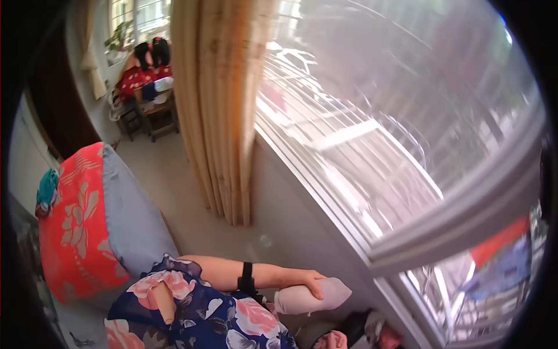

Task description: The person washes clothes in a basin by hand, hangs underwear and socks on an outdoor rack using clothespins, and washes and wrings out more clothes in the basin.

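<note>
My left arm reaches out from a ruffled, floral navy sleeve, with a black strap (247,278) around the wrist. My left hand (310,283) is closed over the upper side of a pale sock (290,300). The sock is filled out like a foot, its rounded toe pointing right, and its open edge lies near the dress. My floral dress (215,317) covers the lower part of the view. My right hand does not show clearly. A small pinkish shape at the bottom edge is too cut off to name.
A red patterned cloth (75,227) lies over a grey-blue padded piece at the left. Beige curtains (224,116) hang beside the window frame (314,195). A wooden chair (160,116) with clothes stands farther back. Dark and pale items lie at the lower right.
</note>
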Demonstrator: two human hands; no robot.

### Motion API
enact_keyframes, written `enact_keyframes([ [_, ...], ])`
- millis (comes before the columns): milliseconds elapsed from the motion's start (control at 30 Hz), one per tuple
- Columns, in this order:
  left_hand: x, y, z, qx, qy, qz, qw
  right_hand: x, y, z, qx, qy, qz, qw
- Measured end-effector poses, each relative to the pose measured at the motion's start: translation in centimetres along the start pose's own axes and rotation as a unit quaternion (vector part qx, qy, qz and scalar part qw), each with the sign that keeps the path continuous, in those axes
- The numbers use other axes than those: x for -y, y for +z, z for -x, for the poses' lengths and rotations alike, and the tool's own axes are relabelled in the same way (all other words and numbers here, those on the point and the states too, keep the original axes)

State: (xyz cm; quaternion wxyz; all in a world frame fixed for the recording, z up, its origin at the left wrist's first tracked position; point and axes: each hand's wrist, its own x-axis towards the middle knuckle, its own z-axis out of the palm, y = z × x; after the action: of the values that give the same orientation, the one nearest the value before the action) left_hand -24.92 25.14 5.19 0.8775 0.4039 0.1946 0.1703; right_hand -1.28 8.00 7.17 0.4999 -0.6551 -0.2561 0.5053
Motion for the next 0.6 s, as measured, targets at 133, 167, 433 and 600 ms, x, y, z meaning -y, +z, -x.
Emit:
enact_keyframes([
  [133,-4.9,-6.9,9.3,-0.049,0.090,0.019,0.995,1.7,12.7,-3.5,0.150,-0.012,0.084,0.985],
  [167,-5.7,-8.6,11.5,-0.063,0.117,0.021,0.991,2.0,15.5,-4.8,0.216,-0.027,0.129,0.968],
  [433,-12.3,-15.3,32.2,-0.304,0.251,0.180,0.901,2.8,43.7,-11.4,0.513,-0.008,0.319,0.797],
  [600,-10.7,-19.9,41.3,-0.320,0.395,0.246,0.825,-2.3,60.3,-12.0,0.638,0.014,0.316,0.702],
])
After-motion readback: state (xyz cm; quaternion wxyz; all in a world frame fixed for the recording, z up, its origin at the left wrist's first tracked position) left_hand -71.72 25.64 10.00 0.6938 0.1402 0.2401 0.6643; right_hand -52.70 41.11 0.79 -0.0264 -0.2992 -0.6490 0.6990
